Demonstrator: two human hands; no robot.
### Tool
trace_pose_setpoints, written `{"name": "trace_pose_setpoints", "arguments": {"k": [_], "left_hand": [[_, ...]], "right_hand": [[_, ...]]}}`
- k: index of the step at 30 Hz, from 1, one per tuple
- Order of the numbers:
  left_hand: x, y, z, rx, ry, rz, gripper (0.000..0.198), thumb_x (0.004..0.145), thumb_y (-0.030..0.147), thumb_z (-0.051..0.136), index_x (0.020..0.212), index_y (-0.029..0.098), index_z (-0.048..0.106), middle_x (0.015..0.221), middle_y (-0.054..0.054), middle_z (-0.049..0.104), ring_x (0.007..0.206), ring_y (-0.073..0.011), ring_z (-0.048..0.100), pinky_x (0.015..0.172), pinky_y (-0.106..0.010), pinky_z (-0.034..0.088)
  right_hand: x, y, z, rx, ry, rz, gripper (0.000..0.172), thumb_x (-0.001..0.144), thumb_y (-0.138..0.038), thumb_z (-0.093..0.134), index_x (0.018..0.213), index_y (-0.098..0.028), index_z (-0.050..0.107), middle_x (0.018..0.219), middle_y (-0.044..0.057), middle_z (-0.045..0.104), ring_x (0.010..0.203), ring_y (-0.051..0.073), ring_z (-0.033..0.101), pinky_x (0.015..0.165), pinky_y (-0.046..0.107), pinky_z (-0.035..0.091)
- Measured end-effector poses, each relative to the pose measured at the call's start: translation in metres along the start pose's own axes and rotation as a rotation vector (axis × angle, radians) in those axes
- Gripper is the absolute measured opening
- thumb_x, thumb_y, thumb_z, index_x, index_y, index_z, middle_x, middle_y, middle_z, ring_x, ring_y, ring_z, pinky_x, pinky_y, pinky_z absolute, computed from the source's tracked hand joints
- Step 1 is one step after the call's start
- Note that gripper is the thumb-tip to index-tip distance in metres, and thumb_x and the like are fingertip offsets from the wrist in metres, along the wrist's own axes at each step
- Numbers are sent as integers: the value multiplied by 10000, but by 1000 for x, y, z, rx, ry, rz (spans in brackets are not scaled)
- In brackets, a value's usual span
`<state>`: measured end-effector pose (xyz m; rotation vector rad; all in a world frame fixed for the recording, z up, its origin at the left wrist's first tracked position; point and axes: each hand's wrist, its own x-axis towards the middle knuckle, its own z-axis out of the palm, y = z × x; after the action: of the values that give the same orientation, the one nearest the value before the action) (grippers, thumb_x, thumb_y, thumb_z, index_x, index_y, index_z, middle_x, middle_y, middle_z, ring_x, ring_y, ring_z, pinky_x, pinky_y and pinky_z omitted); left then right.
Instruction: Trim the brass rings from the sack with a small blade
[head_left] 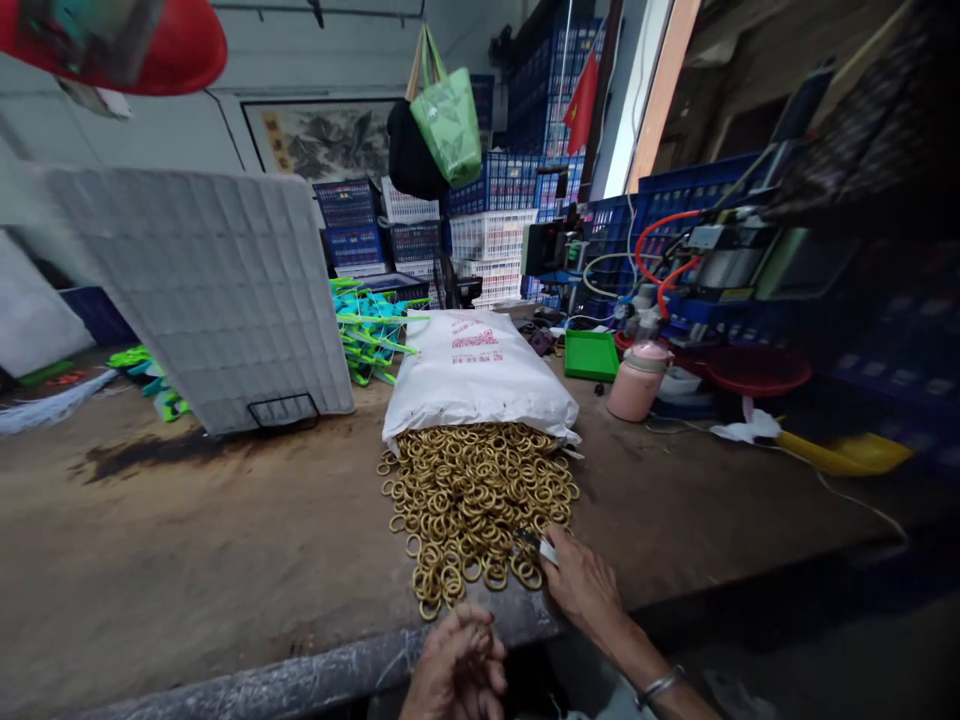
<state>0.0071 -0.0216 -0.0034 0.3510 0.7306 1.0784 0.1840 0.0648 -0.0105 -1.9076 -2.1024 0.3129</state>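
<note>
A heap of brass-coloured rings spills over the tabletop from the open mouth of a white woven sack with red print. At the heap's lower right edge is my right hand, its fingers closed around a small white and dark object whose kind I cannot make out; its tip touches the rings. My left hand is at the table's front edge, below the nearest rings. Its fingers are curled together, palm turned up, and whatever they may hold is too small to name.
A grey ribbed panel stands upright on the left in a black wire stand. Green and blue plastic pieces lie behind it. To the right are a green tray, a pink jar, a yellow scoop and a machine with red hoses.
</note>
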Motion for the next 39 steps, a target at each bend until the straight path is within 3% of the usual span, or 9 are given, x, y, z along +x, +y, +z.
{"name": "trace_pose_setpoints", "arguments": {"k": [6,12,15,17,20,23,28,34,39], "left_hand": [[-3,2,0,-35,85,-20,298,644,384,680,607,117,553,579,-9,546,461,-83,498,361,-171,377],[-5,7,7,230,163,193,279,671,400,652,673,157,516,565,31,505,424,-60,406,336,-151,294],[-2,13,9,450,253,312,245,708,372,616,840,177,550,539,60,482,385,-49,360,348,-153,278],[0,16,9,600,282,439,220,724,308,603,903,182,576,589,43,519,469,-71,448,442,-169,359],[0,18,5,853,230,629,206,741,217,572,939,188,622,777,-20,617,728,-136,563,686,-232,430],[-1,18,1,1021,112,710,232,761,172,527,962,200,640,931,-56,652,872,-183,576,803,-287,414],[-2,19,4,1036,67,626,176,785,191,493,854,193,654,797,-31,671,761,-171,593,715,-263,436],[-4,19,11,900,120,521,153,776,261,524,705,157,612,653,2,582,633,-130,521,621,-224,402],[-4,17,10,724,119,344,210,750,349,560,688,148,558,556,42,472,497,-77,397,485,-188,316]], "right_hand": [[5,8,1,27,35,24,110,787,-144,414,791,-204,506,769,34,609,655,152,561,538,236,259],[1,-7,-4,324,82,-38,137,766,-252,416,654,-196,471,595,-8,511,573,127,467,537,221,295],[-6,-26,-4,605,8,-75,102,721,-232,440,637,-189,479,575,-31,482,561,107,446,540,204,326],[-13,-37,-5,755,-88,-83,68,699,-231,469,662,-181,497,598,-34,496,585,102,458,562,201,349],[-21,-48,-7,932,-189,-15,72,681,-245,501,699,-176,509,594,-48,491,566,89,449,551,195,355],[-28,-53,-9,1127,-343,94,97,677,-253,503,738,-179,494,561,-67,471,483,63,394,475,178,315],[-32,-58,-15,1238,-592,251,139,695,-278,469,810,-200,462,511,-99,432,348,34,207,362,184,155],[-31,-63,-15,970,-309,-28,220,745,-361,482,638,-169,487,551,-50,460,536,79,401,527,194,330],[-31,-64,-10,874,-255,-47,228,756,-361,483,641,-163,499,586,-45,456,592,92,410,555,197,340]]}}
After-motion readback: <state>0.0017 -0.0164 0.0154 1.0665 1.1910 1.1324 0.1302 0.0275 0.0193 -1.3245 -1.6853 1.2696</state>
